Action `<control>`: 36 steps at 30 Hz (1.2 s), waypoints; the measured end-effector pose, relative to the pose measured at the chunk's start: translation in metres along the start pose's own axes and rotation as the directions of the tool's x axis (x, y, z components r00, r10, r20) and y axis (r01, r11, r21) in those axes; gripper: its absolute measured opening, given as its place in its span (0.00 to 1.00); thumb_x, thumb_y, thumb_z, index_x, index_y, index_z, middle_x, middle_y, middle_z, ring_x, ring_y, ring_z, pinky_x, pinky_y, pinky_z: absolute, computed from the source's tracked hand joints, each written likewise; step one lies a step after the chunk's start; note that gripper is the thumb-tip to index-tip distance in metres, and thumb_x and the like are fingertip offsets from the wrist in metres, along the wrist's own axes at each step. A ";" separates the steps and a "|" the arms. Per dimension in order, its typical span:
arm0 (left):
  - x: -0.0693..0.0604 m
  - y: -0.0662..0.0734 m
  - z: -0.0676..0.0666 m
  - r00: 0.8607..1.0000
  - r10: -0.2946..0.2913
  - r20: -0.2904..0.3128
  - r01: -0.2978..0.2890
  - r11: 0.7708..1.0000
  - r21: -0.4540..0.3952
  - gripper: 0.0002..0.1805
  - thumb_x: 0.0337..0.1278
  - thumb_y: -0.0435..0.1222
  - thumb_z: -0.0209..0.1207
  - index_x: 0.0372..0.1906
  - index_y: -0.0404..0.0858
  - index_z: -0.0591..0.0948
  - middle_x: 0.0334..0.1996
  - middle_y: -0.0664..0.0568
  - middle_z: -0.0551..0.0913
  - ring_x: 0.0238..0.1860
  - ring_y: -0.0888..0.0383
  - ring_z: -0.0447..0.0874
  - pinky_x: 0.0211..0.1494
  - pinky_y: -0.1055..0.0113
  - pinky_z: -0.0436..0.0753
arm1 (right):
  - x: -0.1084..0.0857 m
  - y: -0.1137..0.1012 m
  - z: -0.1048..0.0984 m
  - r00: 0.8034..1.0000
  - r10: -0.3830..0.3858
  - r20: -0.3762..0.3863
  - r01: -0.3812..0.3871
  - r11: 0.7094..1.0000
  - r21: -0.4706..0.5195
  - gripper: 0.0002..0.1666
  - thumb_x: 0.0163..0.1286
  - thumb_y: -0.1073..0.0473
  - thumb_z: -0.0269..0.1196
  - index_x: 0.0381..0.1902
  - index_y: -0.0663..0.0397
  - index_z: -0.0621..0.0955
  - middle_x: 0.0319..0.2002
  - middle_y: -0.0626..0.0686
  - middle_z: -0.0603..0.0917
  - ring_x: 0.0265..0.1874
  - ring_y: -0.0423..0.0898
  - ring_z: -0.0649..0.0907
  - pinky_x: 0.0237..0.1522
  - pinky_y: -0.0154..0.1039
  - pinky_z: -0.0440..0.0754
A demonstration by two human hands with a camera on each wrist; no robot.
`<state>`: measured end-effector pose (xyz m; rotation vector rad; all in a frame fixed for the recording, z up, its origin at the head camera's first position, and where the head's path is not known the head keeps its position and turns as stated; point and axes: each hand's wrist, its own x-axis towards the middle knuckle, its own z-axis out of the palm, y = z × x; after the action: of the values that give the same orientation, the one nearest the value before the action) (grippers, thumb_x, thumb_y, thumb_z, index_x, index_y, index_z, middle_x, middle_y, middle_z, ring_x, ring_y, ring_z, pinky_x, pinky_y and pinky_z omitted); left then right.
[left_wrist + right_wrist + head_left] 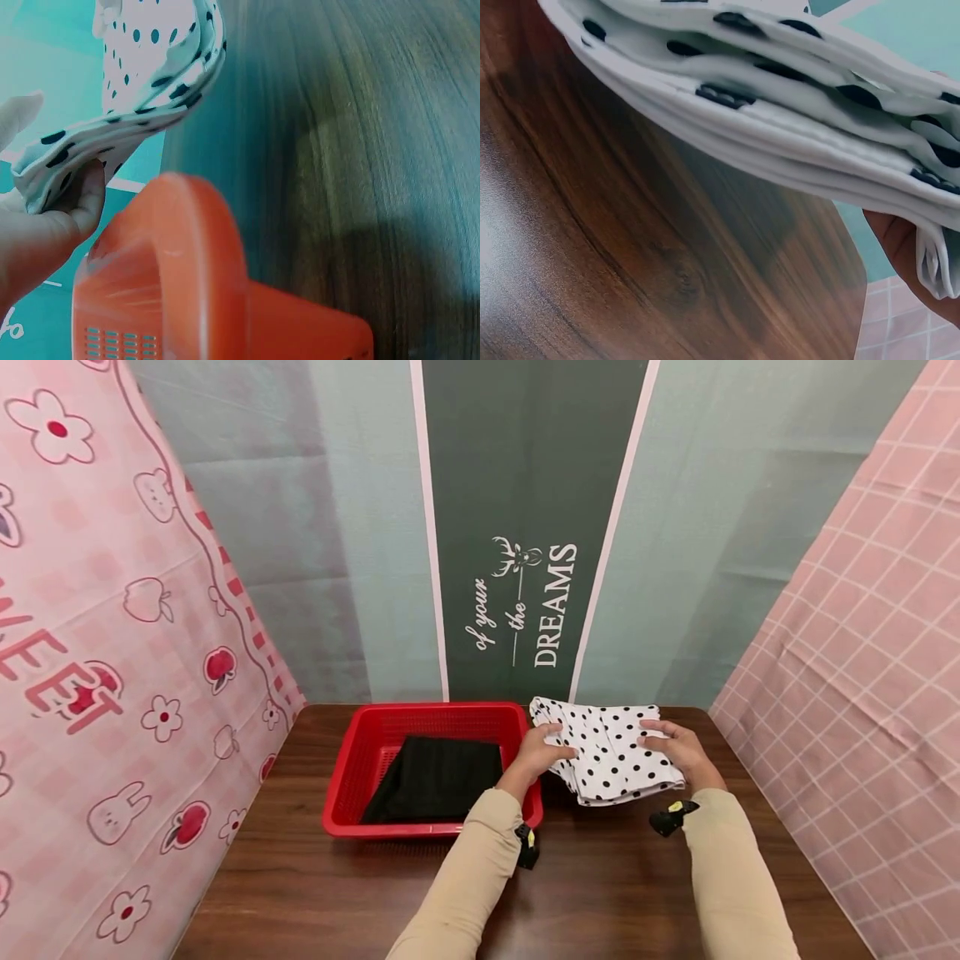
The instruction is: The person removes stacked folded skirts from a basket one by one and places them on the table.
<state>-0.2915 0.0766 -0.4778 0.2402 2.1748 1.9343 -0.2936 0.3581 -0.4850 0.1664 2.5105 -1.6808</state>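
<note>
A folded white cloth with black polka dots [611,756] is held up over the right part of the table, between both hands. My left hand [536,755] grips its left edge; in the left wrist view the thumb and fingers [91,196] pinch the folded layers. At the opposite edge, my right hand [684,757] holds the cloth, with part of that hand hidden behind the fabric in the right wrist view. Several stacked layers [780,127] show there, raised off the wood. Just left of the left hand, a folded black cloth [442,781] lies inside a red plastic basket [341,785].
The brown wooden table [300,893] carries the basket, whose rim [199,247] is close below the left hand. A printed curtain [375,527] hangs behind the table. Pink patterned cloth walls [862,693] stand at both sides.
</note>
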 end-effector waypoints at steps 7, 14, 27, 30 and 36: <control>0.002 -0.005 0.006 0.998 -0.050 0.041 0.049 0.998 0.031 0.37 0.46 0.35 0.68 0.64 0.31 0.68 0.61 0.45 0.68 0.61 0.49 0.65 0.55 0.59 0.72 | 0.004 0.003 0.006 0.999 0.030 -0.011 -0.030 1.000 0.003 0.36 0.64 0.53 0.63 0.65 0.62 0.66 0.69 0.64 0.52 0.66 0.65 0.53 0.60 0.63 0.55; 0.005 -0.009 0.010 0.998 -0.051 0.028 0.049 0.996 0.078 0.39 0.44 0.36 0.69 0.64 0.29 0.67 0.62 0.44 0.68 0.63 0.48 0.63 0.58 0.59 0.70 | 0.009 0.001 0.014 0.998 0.055 -0.026 -0.055 0.998 -0.004 0.33 0.66 0.55 0.61 0.66 0.60 0.66 0.70 0.63 0.51 0.65 0.65 0.54 0.58 0.64 0.55; 0.006 -0.009 0.015 0.995 -0.096 0.020 0.092 0.987 0.132 0.39 0.46 0.37 0.68 0.64 0.29 0.66 0.61 0.44 0.68 0.62 0.48 0.64 0.58 0.58 0.70 | 0.018 0.005 0.019 0.996 0.007 -0.084 -0.005 1.000 0.018 0.31 0.64 0.58 0.62 0.62 0.65 0.69 0.64 0.66 0.61 0.60 0.61 0.61 0.57 0.56 0.61; 0.006 -0.010 0.015 0.994 -0.112 0.010 0.110 0.985 0.130 0.39 0.46 0.37 0.68 0.64 0.30 0.66 0.62 0.43 0.67 0.61 0.47 0.65 0.58 0.57 0.70 | 0.020 0.003 0.020 0.997 0.012 -0.072 -0.012 1.000 0.000 0.31 0.64 0.57 0.62 0.62 0.64 0.69 0.63 0.66 0.63 0.59 0.61 0.63 0.55 0.55 0.64; 0.008 -0.011 0.016 0.992 -0.121 0.027 0.117 0.985 0.129 0.42 0.46 0.39 0.68 0.65 0.27 0.64 0.63 0.40 0.66 0.62 0.46 0.64 0.58 0.56 0.69 | 0.021 0.004 0.020 0.998 0.049 -0.032 -0.051 0.996 -0.070 0.31 0.65 0.58 0.60 0.63 0.64 0.68 0.60 0.66 0.66 0.37 0.50 0.71 0.37 0.45 0.69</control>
<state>-0.2947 0.0928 -0.4913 0.1589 2.2384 1.7186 -0.3129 0.3414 -0.4998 0.2474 2.5608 -1.5801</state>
